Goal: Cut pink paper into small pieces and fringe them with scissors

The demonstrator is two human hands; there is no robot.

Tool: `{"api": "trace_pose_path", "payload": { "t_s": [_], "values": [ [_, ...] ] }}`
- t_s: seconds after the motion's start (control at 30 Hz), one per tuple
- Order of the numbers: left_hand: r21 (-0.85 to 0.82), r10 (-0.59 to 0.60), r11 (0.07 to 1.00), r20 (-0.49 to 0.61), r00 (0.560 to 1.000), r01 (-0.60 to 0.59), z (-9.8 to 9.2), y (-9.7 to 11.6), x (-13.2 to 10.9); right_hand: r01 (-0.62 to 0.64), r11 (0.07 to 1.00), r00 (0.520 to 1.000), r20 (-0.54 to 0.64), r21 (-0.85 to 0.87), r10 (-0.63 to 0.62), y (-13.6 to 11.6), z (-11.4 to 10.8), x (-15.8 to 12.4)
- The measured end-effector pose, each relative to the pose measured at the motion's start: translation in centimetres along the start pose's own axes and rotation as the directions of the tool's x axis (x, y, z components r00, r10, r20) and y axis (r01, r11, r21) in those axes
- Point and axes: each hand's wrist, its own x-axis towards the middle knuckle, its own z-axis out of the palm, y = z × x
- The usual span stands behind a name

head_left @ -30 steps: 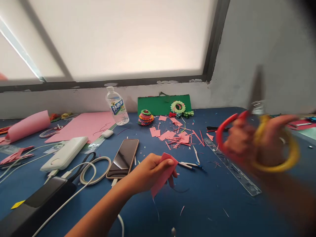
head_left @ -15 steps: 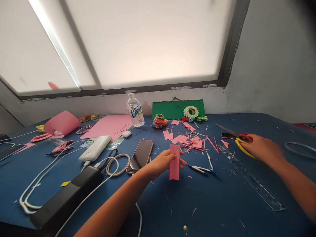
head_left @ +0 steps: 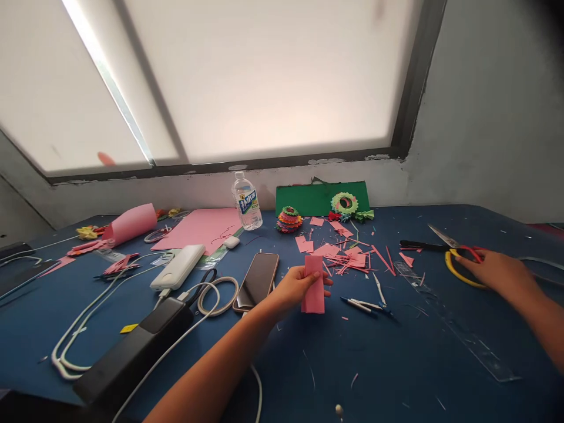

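My left hand (head_left: 304,289) pinches a folded strip of pink paper (head_left: 314,285) upright between thumb and fingers, above the middle of the table. At the right, my right hand (head_left: 500,273) is closed on the scissors (head_left: 467,281), which have yellow and red handles; their metal blades point away to the upper left. A slim black object (head_left: 420,245) lies beside the blades, its kind unclear. Pink paper scraps (head_left: 348,255) lie scattered beyond my left hand. Just right of that hand lies a blue and white compass (head_left: 368,305), its legs spread.
A clear ruler (head_left: 462,332) lies at the right. To the left are a phone (head_left: 256,282), a white power bank (head_left: 178,267), a black power strip (head_left: 136,352) and cables. Behind stand a water bottle (head_left: 247,202), colourful folded-paper rings (head_left: 289,220) and a green board (head_left: 304,198).
My right hand has moved right with the scissors, away from the black object. The pink strip has turned slightly in my left hand. The whole view has shifted a little.
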Motion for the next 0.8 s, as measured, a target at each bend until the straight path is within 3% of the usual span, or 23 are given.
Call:
{"api": "trace_pose_path", "payload": {
  "t_s": [0.07,0.13,0.17,0.2,0.23,0.27,0.3,0.33,0.37,0.43,0.5,0.57,0.6,0.63,0.67,0.8],
  "values": [
    [-0.017,0.010,1.000,-0.018,1.000,-0.011,0.3,0.1,-0.1,0.003,1.000,1.000,0.014,0.008,-0.003,-0.9,-0.9,-0.8],
    [-0.025,0.027,0.999,-0.037,0.999,-0.028,0.6,0.2,-0.2,0.078,0.995,0.995,-0.066,0.066,-0.074,-3.0,-1.8,-2.5],
    [-0.024,0.042,0.999,-0.050,0.998,-0.043,0.8,0.2,-0.2,0.154,0.974,0.986,-0.086,0.169,-0.141,-4.5,-2.2,-3.7],
    [-0.020,0.061,0.998,-0.069,0.996,-0.063,1.1,0.2,-0.3,0.232,0.918,0.970,-0.004,0.322,-0.244,-6.2,-2.4,-5.2],
    [-0.012,0.084,0.996,-0.093,0.992,-0.086,1.4,0.1,-0.4,0.299,0.818,0.910,0.113,0.491,-0.400,-8.0,-2.4,-6.9],
    [-0.003,0.109,0.994,-0.118,0.987,-0.110,1.7,-0.1,-0.5,0.345,0.689,0.793,0.195,0.637,-0.577,-9.7,-2.3,-8.8],
    [0.006,0.133,0.991,-0.141,0.981,-0.134,2.1,-0.2,-0.6,0.322,0.575,0.663,0.253,0.752,-0.704,-11.3,-2.0,-10.6],
    [0.013,0.154,0.988,-0.154,0.976,-0.154,2.5,-0.5,-0.8,0.275,0.486,0.566,0.269,0.830,-0.779,-12.6,-1.7,-12.3],
    [0.016,0.169,0.986,-0.153,0.974,-0.169,3.0,-0.7,-1.0,0.228,0.418,0.503,0.261,0.880,-0.824,-13.6,-1.4,-13.9],
    [0.013,0.176,0.984,-0.114,0.978,-0.176,4.1,-1.1,-1.5,0.097,0.325,0.508,0.234,0.941,-0.829,-14.8,-0.9,-16.1],
    [0.012,0.175,0.985,-0.032,0.984,-0.174,4.7,-0.8,-2.0,0.017,0.305,0.549,0.246,0.952,-0.799,-15.0,-0.8,-17.1],
    [0.117,0.213,0.969,0.033,0.976,-0.216,4.2,0.5,-2.0,-0.008,0.314,0.597,0.256,0.949,-0.761,-14.7,-0.8,-17.0],
    [0.245,0.244,0.937,0.052,0.968,-0.249,3.3,1.6,-1.9,-0.009,0.328,0.621,0.263,0.945,-0.739,-14.5,-0.9,-16.6],
    [0.455,0.303,0.850,-0.008,0.953,-0.266,1.8,2.9,-1.6,-0.007,0.350,0.644,0.272,0.937,-0.716,-14.3,-0.9,-16.1],
    [0.671,0.354,0.714,-0.099,0.930,-0.201,-0.1,4.3,-1.2,0.003,0.379,0.667,0.280,0.926,-0.690,-14.1,-0.9,-15.6],
    [0.825,0.352,0.563,-0.301,0.886,0.057,-11.6,8.6,0.4,0.091,0.518,0.753,0.282,0.851,-0.595,-13.3,0.0,-13.4]
  ]
}}
